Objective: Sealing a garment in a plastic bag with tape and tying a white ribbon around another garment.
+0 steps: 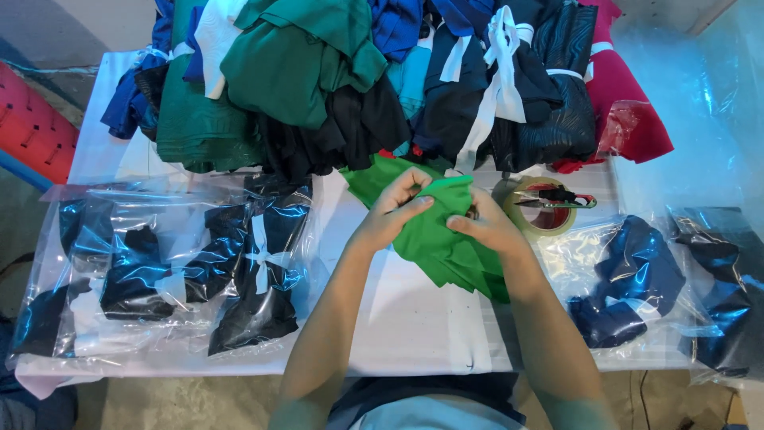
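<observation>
A green cloth (436,239) was pinched by both the left hand (395,209) and right hand (487,224) (tape roll (541,209) just right).

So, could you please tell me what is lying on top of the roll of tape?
Small snips with red-and-green handles lie across the tape roll. The right hand covers its left edge.

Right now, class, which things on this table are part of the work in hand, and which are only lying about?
In hand:
left hand
right hand
green garment, gripped by both hands

Lying about:
pile of garments
tape roll
small scissors on the roll
bagged dark garments on the left
bagged dark garments on the right
</observation>
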